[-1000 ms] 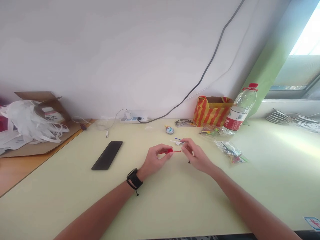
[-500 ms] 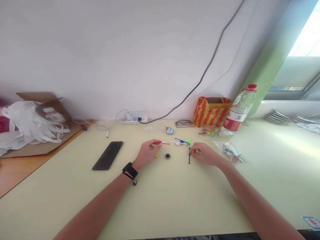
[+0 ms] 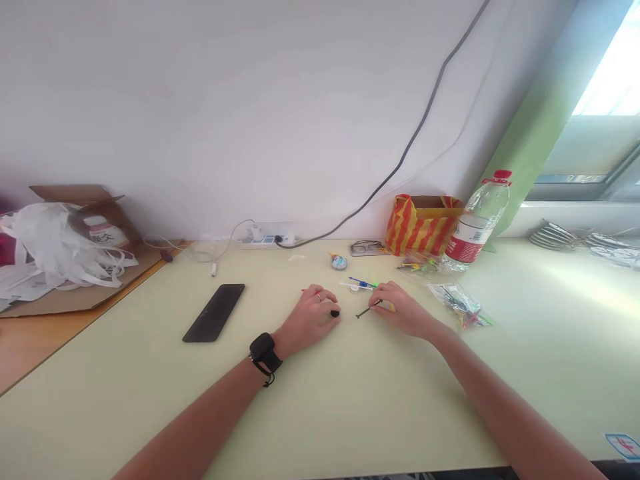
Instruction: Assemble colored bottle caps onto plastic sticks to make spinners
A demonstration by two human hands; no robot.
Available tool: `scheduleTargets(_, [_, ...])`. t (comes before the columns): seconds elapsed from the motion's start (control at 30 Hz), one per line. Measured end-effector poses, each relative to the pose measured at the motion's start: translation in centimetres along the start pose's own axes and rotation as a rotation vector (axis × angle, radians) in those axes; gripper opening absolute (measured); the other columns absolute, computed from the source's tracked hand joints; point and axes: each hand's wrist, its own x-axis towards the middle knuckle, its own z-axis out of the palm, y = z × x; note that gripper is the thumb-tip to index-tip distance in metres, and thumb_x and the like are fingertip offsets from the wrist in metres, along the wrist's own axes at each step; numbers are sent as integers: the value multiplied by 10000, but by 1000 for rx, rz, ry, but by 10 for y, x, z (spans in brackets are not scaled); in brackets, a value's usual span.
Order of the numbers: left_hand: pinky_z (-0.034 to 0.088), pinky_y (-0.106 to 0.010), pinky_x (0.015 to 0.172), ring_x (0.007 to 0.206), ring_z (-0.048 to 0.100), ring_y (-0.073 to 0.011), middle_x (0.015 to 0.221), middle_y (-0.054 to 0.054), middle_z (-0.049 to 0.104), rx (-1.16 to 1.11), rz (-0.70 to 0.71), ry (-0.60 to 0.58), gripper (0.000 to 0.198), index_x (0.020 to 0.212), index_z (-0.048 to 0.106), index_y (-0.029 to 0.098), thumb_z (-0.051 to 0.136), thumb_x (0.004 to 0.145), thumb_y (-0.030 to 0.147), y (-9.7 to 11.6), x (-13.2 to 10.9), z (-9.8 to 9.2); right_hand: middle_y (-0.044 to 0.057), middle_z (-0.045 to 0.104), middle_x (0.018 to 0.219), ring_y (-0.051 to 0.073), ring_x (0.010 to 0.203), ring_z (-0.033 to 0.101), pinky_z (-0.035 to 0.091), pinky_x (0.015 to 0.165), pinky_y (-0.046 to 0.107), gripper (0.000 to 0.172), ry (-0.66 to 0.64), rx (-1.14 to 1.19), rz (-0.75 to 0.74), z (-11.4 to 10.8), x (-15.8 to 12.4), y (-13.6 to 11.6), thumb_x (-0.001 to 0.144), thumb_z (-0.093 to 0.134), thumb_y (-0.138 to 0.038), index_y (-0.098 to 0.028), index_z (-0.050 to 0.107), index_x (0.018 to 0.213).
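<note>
My left hand, wearing a black watch, is closed with its thumb and fingertips around a small round black-topped piece. Behind its knuckles a bit of the red stick shows. To the right, my right hand pinches a thin black stick with a crosspiece at its end, tilted toward the left. Something yellow shows by the fingers of that hand. Just beyond the hands lie a blue stick, a white stick and a small round white piece.
A black phone lies left of my hands. Farther back are a round tin-like item, eyeglasses, a striped bag and a bottle. Clear plastic packets lie right. A power strip sits by the wall.
My left hand has come right and nearer, from holding out the red stick to grasping the round black-topped piece. My right hand has shifted slightly left, and the black stick has tilted from upright to slanting.
</note>
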Motion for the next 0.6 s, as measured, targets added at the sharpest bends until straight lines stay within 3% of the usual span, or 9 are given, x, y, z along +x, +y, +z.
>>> scheduleTargets(0.17, [465,-474,956,1151,562,-300,971,-37,750,-24,-39,-21,82,926,720,275,641,947,287,-3,2,3,47,660,966,223,920,612,508,836,375,195,83,180,29,6,1,-15,1030,441,-408,-259,565,1007])
scheduleTargets(0.27, [477,-475,933,1115,579,-307,936,-48,742,12,-62,24,114,995,714,274,708,897,331,-2,2,2,39,630,954,204,875,596,512,774,341,212,88,275,64,11,1,-21,1034,434,-442,-254,531,1048])
scheduleTargets(0.37, [492,-482,925,1065,599,-312,1067,-88,728,56,-38,44,267,1038,720,251,791,808,366,-1,0,0,35,630,954,192,858,588,509,758,328,231,95,323,81,15,2,-25,1022,463,-460,-248,550,1058])
scheduleTargets(0.5, [513,-446,867,1050,605,-303,1024,-98,727,36,-45,51,135,804,697,224,748,844,342,-2,1,-4,55,655,968,192,848,593,507,752,332,281,136,403,89,16,3,-30,1002,501,-478,-233,635,1035])
scheduleTargets(0.6, [511,-401,809,993,621,-275,983,-69,731,-14,-133,94,168,862,682,224,747,856,380,-1,2,-3,51,643,906,182,788,587,506,718,335,316,117,521,88,20,4,-34,1005,491,-479,-230,667,1089])
